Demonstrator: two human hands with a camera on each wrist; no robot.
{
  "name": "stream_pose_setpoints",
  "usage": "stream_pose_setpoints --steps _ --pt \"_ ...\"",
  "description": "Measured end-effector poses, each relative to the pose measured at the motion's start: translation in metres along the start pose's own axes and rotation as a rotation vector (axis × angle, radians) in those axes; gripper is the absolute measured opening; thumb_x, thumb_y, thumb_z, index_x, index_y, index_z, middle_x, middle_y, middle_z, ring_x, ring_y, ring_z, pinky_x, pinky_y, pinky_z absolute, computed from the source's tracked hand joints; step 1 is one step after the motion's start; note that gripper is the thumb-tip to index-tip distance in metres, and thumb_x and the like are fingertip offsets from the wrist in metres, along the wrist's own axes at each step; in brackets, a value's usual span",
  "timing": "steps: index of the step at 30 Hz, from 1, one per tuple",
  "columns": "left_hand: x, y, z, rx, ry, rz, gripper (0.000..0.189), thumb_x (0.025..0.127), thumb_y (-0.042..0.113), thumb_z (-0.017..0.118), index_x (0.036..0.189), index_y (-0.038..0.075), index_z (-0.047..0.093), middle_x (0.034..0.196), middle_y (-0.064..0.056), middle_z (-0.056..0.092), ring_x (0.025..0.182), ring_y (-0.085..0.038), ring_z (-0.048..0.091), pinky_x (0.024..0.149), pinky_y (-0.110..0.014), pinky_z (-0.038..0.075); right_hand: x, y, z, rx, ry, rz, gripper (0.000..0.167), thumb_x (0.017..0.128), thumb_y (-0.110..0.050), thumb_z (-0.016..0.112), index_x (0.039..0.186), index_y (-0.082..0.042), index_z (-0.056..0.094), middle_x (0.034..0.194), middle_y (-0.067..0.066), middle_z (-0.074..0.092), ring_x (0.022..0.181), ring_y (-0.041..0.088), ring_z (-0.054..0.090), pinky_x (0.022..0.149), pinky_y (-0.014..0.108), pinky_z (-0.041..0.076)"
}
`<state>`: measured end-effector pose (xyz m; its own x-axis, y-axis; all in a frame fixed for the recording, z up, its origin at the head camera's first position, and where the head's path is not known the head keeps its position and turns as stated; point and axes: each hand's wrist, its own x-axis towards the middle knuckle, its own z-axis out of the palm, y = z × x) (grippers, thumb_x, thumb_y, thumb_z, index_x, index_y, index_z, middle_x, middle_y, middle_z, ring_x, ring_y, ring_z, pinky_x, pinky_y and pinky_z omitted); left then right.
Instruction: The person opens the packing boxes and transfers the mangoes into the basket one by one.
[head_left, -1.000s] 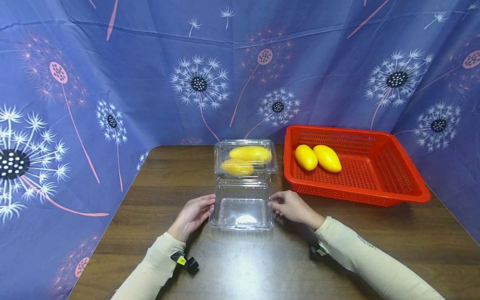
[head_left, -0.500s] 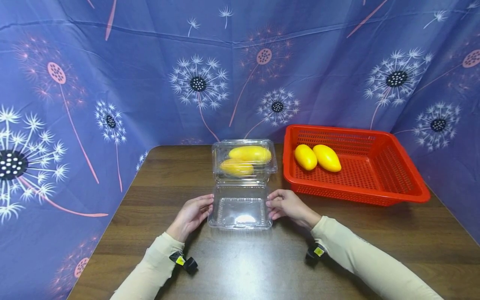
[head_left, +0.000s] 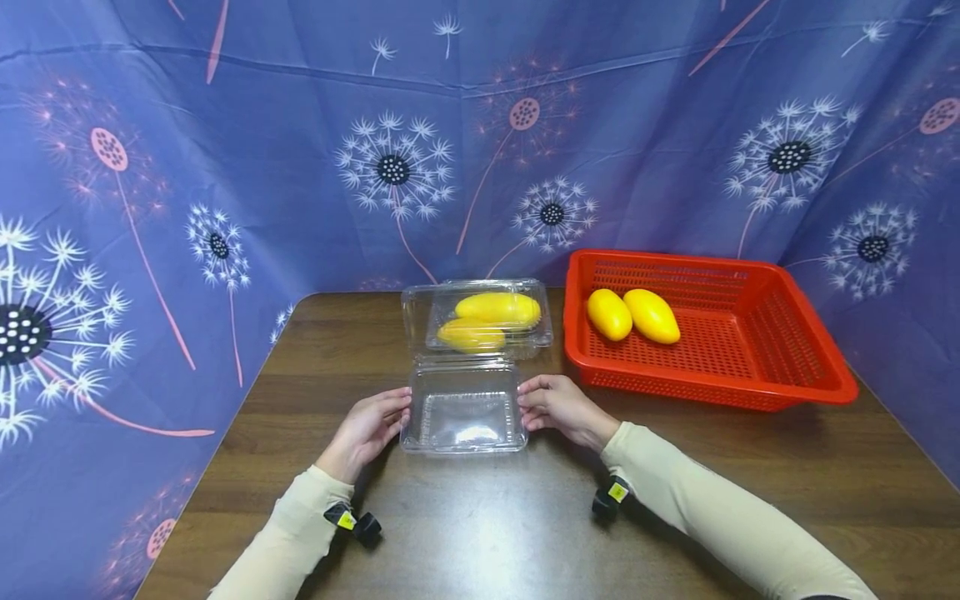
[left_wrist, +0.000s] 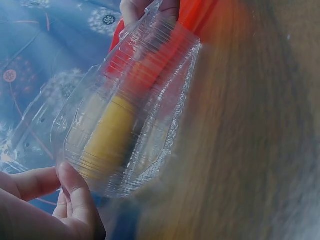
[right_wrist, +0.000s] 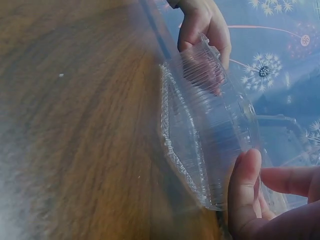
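A clear plastic clamshell container point(head_left: 465, 417) sits on the table in the middle of the head view, its lid point(head_left: 414, 321) tilted up at the back. My left hand point(head_left: 367, 433) pinches its left rim between thumb and fingers. On the opposite side, the right rim is pinched by my right hand point(head_left: 566, 408). Both wrist views show the ribbed clear walls between the left hand point(left_wrist: 70, 205) and the right hand point(right_wrist: 275, 200). Behind the raised lid lies a second clear container point(head_left: 545, 321) with two yellow mangoes point(head_left: 498, 309), partly seen through plastic.
A red plastic basket point(head_left: 757, 392) stands at the right rear of the wooden table point(head_left: 465, 517), with two mangoes point(head_left: 651, 317) at its left end. A blue dandelion-patterned cloth point(head_left: 300, 208) hangs behind the table and along both sides.
The held clamshell has shifted left with both hands, and its lid now sticks out left of the container behind. My right hand's fingers have closed onto the rim. The mangoes stay put.
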<state>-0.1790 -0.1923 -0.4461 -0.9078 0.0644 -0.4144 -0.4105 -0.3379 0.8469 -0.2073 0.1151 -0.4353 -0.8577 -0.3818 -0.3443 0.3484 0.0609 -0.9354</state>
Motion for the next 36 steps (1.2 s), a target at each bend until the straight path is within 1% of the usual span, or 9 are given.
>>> stream_pose_setpoints --steps 4,9,16,21,26,30,33,34,36 --pt "0.0 0.006 -0.008 0.006 0.002 0.001 0.02 0.097 -0.003 0.049 0.114 0.003 0.056 0.085 0.007 0.062 0.07 -0.003 0.057 0.069 -0.012 0.051 0.008 -0.003 0.009 0.013 -0.009 -0.002 0.029 0.09 0.002 0.056 0.116 0.012 0.048 0.073 0.005 0.058 0.058 0.013 0.059 0.057 0.022 0.056" --pt "0.0 0.016 -0.024 0.003 -0.012 0.003 0.021 0.098 -0.002 0.048 0.117 0.005 0.057 0.087 0.007 0.062 0.072 -0.002 0.057 0.07 -0.012 0.051 0.02 -0.005 0.026 0.041 0.001 0.0 0.032 0.089 0.004 0.055 0.118 0.014 0.047 0.07 0.005 0.056 0.055 0.013 0.058 0.053 0.024 0.057" --pt "-0.005 0.029 -0.052 0.005 -0.04 0.021 0.023 0.099 -0.001 0.047 0.1 0.014 0.065 0.09 0.007 0.065 0.075 -0.002 0.059 0.072 -0.012 0.051 0.033 -0.01 0.055 0.06 -0.017 0.013 0.035 0.09 0.007 0.054 0.122 0.014 0.043 0.073 0.006 0.054 0.053 0.013 0.058 0.052 0.024 0.057" --pt "-0.009 0.038 -0.07 0.056 -0.037 0.049 0.024 0.099 0.0 0.047 0.098 0.016 0.065 0.091 0.009 0.065 0.079 -0.002 0.059 0.074 -0.013 0.051 0.041 -0.013 0.074 0.068 -0.028 0.013 0.031 0.089 0.008 0.054 0.119 0.012 0.044 0.074 0.008 0.055 0.052 0.014 0.058 0.052 0.025 0.057" --pt "-0.013 0.044 -0.085 0.128 -0.013 0.077 0.025 0.098 0.001 0.05 0.094 0.02 0.066 0.091 0.011 0.067 0.081 0.0 0.061 0.075 -0.014 0.052 0.049 -0.015 0.09 0.056 -0.031 0.013 0.027 0.089 0.009 0.054 0.115 0.01 0.046 0.074 0.007 0.054 0.05 0.014 0.057 0.05 0.024 0.056" --pt "-0.018 0.048 -0.096 0.196 0.028 0.113 0.024 0.097 0.001 0.052 0.094 0.021 0.066 0.088 0.012 0.067 0.079 0.0 0.062 0.073 -0.014 0.053 0.055 -0.017 0.104 0.052 -0.045 0.006 0.026 0.089 0.009 0.054 0.114 0.01 0.047 0.074 0.007 0.054 0.049 0.014 0.057 0.049 0.024 0.056" --pt "-0.021 0.051 -0.103 0.283 0.084 0.145 0.018 0.097 0.002 0.054 0.101 0.015 0.065 0.086 0.015 0.068 0.079 0.001 0.062 0.072 -0.014 0.053 0.06 -0.018 0.115 0.054 -0.055 0.007 0.023 0.089 0.01 0.054 0.111 0.009 0.048 0.073 0.006 0.054 0.048 0.014 0.057 0.047 0.023 0.055" --pt "-0.022 0.052 -0.104 0.322 0.108 0.157 0.017 0.097 0.002 0.055 0.107 0.011 0.065 0.085 0.016 0.067 0.079 0.002 0.062 0.071 -0.014 0.054 0.062 -0.018 0.118 0.055 -0.056 0.007 0.022 0.089 0.01 0.054 0.11 0.008 0.048 0.073 0.007 0.054 0.048 0.014 0.056 0.047 0.024 0.055" --pt "-0.024 0.053 -0.106 0.402 0.156 0.179 0.023 0.096 0.003 0.055 0.119 0.0 0.061 0.084 0.018 0.066 0.079 0.003 0.062 0.071 -0.013 0.054 0.066 -0.019 0.124 0.052 -0.055 0.012 0.02 0.089 0.01 0.054 0.108 0.007 0.049 0.073 0.006 0.054 0.048 0.014 0.056 0.046 0.023 0.055"
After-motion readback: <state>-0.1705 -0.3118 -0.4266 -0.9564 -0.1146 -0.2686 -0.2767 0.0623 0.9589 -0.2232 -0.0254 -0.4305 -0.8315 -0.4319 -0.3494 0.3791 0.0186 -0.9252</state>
